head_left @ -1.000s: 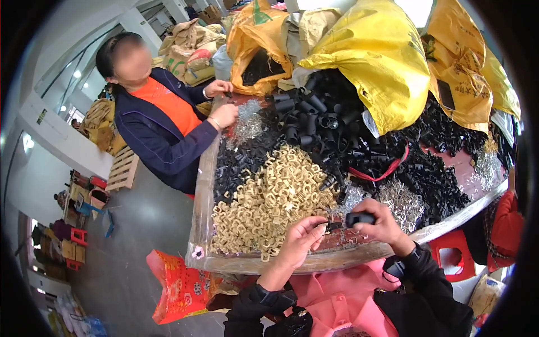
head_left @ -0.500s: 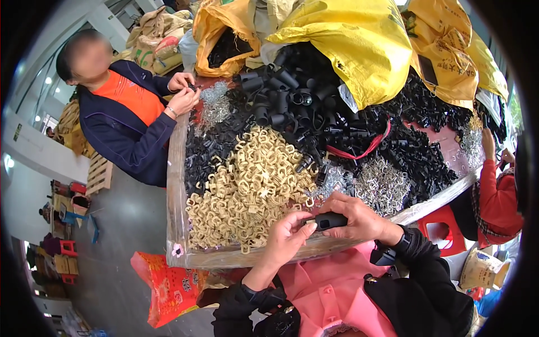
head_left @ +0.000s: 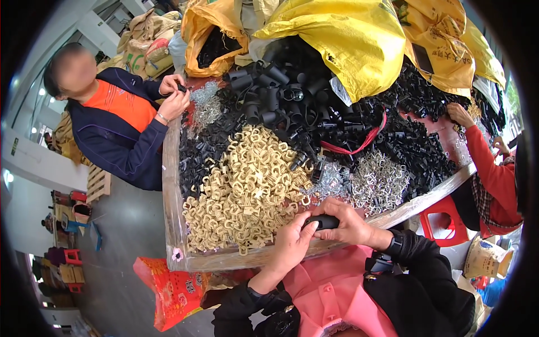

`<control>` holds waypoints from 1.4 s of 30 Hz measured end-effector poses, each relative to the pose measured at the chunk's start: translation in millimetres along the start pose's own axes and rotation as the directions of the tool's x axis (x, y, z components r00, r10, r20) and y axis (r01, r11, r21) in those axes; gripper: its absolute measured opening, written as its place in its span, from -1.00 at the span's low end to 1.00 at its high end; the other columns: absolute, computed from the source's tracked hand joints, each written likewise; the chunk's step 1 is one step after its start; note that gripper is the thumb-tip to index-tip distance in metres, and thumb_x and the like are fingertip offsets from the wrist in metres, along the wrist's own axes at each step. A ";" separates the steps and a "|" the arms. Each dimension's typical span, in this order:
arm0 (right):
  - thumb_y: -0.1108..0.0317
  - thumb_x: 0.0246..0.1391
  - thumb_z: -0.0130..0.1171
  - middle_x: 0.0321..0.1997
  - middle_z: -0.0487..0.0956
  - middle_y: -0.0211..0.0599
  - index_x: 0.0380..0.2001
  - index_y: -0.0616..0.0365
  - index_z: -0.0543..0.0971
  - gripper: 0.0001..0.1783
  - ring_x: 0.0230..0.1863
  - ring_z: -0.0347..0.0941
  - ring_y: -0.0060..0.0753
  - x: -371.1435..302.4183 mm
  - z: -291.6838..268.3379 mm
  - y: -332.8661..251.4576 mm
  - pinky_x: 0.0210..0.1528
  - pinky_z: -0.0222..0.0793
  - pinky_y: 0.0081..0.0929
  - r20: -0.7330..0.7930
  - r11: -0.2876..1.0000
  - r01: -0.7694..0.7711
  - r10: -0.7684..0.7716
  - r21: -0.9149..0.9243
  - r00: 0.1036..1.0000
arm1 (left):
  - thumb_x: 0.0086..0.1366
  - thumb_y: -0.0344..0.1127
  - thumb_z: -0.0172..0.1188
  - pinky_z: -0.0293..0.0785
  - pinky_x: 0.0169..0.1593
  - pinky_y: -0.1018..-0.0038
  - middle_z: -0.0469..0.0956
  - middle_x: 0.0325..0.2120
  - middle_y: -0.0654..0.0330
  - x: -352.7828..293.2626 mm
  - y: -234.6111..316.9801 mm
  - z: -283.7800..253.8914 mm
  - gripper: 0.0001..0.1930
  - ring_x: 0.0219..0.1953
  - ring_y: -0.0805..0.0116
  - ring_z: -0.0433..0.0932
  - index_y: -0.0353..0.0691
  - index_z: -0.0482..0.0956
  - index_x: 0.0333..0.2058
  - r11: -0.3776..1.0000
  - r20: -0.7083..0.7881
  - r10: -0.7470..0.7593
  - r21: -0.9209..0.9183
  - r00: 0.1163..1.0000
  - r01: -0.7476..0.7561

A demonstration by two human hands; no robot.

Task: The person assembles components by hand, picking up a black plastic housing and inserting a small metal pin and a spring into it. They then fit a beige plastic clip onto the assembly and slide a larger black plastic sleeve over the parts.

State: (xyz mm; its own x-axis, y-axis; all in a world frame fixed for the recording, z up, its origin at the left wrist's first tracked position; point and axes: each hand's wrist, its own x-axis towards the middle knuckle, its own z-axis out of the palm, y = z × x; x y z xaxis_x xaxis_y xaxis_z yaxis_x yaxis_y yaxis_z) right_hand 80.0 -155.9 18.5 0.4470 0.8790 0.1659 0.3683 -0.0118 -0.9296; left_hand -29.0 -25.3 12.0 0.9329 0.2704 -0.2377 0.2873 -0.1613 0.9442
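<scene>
Between my two hands, at the near edge of the table, is a dark, rounded black plastic part [head_left: 325, 222]. My left hand [head_left: 292, 240] pinches its left end with thumb and fingers. My right hand [head_left: 349, 223] wraps round its right end, covering much of it. Just beyond my hands lies a heap of beige plastic C-shaped clips [head_left: 247, 191]. Small shiny metal pieces [head_left: 331, 180] and a pile of bent silver metal hooks [head_left: 380, 182] lie ahead of my right hand.
Black plastic parts [head_left: 275, 101] cover much of the wooden-rimmed table [head_left: 219, 260], with a red strap [head_left: 359, 150] among them. Yellow sacks [head_left: 348, 45] stand behind. A co-worker [head_left: 120, 118] works at the left, another person's red sleeve [head_left: 491, 174] shows at right. A red bag [head_left: 168, 292] hangs near-left.
The black part has turned in my hands, so its slotted side no longer shows. The person at right now reaches farther over the table. The view has shifted slightly.
</scene>
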 end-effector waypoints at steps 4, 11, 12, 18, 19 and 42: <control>0.34 -0.24 0.24 -0.34 0.37 -0.22 -0.28 0.21 0.40 -0.61 -0.25 0.33 -0.26 0.2 7.0 2.8 -0.23 0.27 -0.45 -0.067 0.998 -0.033 0.036 0.051 0.997 | 0.18 -0.36 -0.01 0.39 -0.31 0.59 0.47 -0.39 0.18 1.9 3.6 1.2 -0.64 -0.39 0.50 0.44 -0.46 0.29 -0.09 0.959 -0.036 0.190 0.221 0.981 -0.177; 0.26 -0.25 0.23 -0.20 0.36 -0.17 -0.15 0.19 0.35 -0.48 -0.13 0.29 -0.19 0.8 -10.6 0.2 -0.13 0.23 -0.37 0.006 0.971 0.202 -0.203 -0.127 0.979 | 0.07 -0.32 0.15 0.33 -0.19 0.51 0.45 -0.29 -0.02 5.2 -4.7 -6.9 -0.29 -0.26 0.35 0.45 -0.42 -0.07 0.09 0.946 0.079 0.099 -0.318 0.992 -0.069; 0.25 -0.25 0.22 -0.17 0.35 -0.16 -0.13 0.19 0.33 -0.45 -0.11 0.28 -0.18 0.6 -14.0 -3.3 -0.11 0.22 -0.35 0.024 0.945 0.267 -0.267 -0.187 0.963 | 0.07 -0.32 0.15 0.33 -0.19 0.51 0.45 -0.29 -0.02 5.5 -3.5 -6.3 -0.29 -0.26 0.35 0.45 -0.42 -0.07 0.09 0.945 0.079 0.099 -0.319 0.992 -0.068; 0.21 -0.26 0.22 -0.11 0.36 -0.13 -0.10 0.20 0.31 -0.40 -0.11 0.30 -0.14 0.8 -20.8 -9.4 -0.04 0.17 -0.31 0.263 0.923 0.379 -0.383 0.067 0.885 | -0.03 -0.40 0.25 0.28 -0.11 0.53 0.40 -0.22 0.02 6.6 11.3 -2.6 -0.10 -0.20 0.42 0.38 -0.38 -0.26 0.13 0.868 0.228 0.186 -0.494 0.956 -0.051; 0.21 -0.26 0.22 -0.12 0.37 -0.12 -0.10 0.21 0.31 -0.40 -0.12 0.31 -0.13 -1.2 -21.5 -7.9 -0.04 0.16 -0.32 0.261 0.921 0.380 -0.390 0.091 0.883 | -0.04 -0.40 0.26 0.27 -0.10 0.54 0.39 -0.22 0.02 6.5 12.9 -2.0 -0.08 -0.19 0.43 0.38 -0.37 -0.27 0.13 0.861 0.258 0.177 -0.509 0.950 -0.022; 0.32 -0.33 0.23 -0.45 0.41 -0.22 -0.44 0.16 0.45 -0.70 -0.41 0.38 -0.21 -196.6 -85.7 19.3 -0.35 0.27 -0.40 -0.299 0.594 -0.384 0.241 -0.707 0.923 | -0.01 -0.28 0.16 0.40 -0.44 0.46 0.45 -0.46 0.10 107.2 9.1 16.4 -0.74 -0.53 0.29 0.44 -0.36 0.42 -0.40 0.572 0.001 0.374 0.787 0.928 -0.231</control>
State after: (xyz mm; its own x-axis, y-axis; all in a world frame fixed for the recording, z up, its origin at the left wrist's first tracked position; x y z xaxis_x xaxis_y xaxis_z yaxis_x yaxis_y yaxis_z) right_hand 69.0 -369.7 -3.9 0.7453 0.6662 0.0272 0.6233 -0.6817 -0.3832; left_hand 77.1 -13.3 -8.7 0.9730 0.1894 0.1321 0.1192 -0.9019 0.4151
